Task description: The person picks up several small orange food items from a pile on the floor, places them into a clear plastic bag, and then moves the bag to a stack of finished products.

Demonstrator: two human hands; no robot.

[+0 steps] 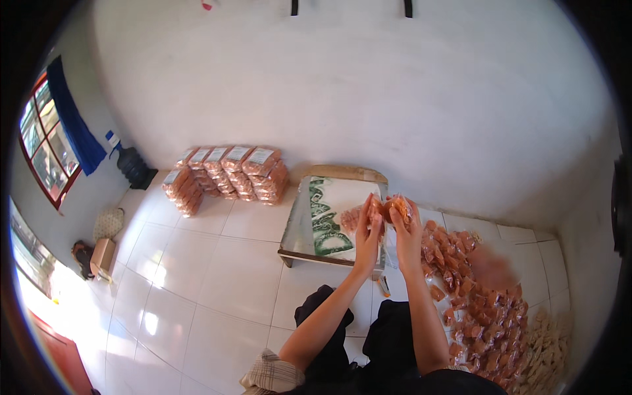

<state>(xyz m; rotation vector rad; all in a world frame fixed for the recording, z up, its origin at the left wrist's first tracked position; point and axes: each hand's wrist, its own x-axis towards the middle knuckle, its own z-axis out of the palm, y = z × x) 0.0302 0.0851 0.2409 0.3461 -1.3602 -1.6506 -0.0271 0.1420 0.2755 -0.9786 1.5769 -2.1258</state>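
Both of my arms reach forward over the right side of a low table (298, 227) with a white and green top. My left hand (367, 240) has its fingers closed round a small clear packet (375, 207) with orange-brown contents. Beside it, my right hand (408, 234) grips a similar orange packet (399, 208). The two packets are close together at my fingertips; whether they touch is hard to tell. Just left of my left hand, a clear bag of pinkish-brown pieces (351, 219) lies on the tabletop, partly hidden by the hand. What exactly the packets contain I cannot make out.
Many small orange-brown packets (487, 329) spread over the floor at my right, beside an off-white heap (548, 342). Larger filled packs (230, 164) stand stacked by the back wall. Left are a dark water jug (133, 168) and a cardboard box (103, 255). A small object (383, 286) lies near my knees.
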